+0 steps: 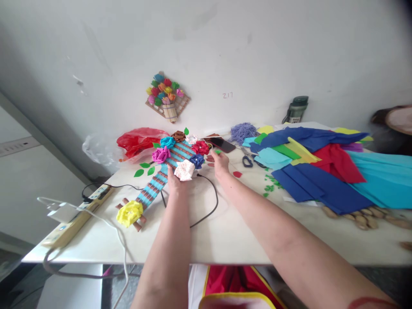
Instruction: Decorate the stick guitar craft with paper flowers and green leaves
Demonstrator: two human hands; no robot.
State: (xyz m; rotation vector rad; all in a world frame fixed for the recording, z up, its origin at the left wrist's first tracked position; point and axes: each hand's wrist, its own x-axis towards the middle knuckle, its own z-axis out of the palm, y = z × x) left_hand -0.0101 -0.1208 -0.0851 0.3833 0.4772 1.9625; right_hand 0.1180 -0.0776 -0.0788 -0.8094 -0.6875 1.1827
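Observation:
A woven craft (152,189) of blue and brown strips is trimmed with paper flowers, among them a white flower (184,170), a dark blue flower (197,161), a red flower (201,147) and a yellow flower (130,213). Its lower edge, beside the white flower, is gripped by my left hand (176,182), thumb on top; the other fingers are hidden. Close to the red flower, my right hand (220,164) is pinched, with a small green leaf piece (218,152) at its fingertips. Loose green leaves (144,165) lie left of the craft.
Scissors (247,161), green scraps (269,187) and a red petal (237,174) lie to the right, before piled coloured sheets (299,180). A phone (224,145) and purple shreds (243,133) are behind. A power strip (75,214) and cables occupy the left; a black cable (216,201) loops between my arms.

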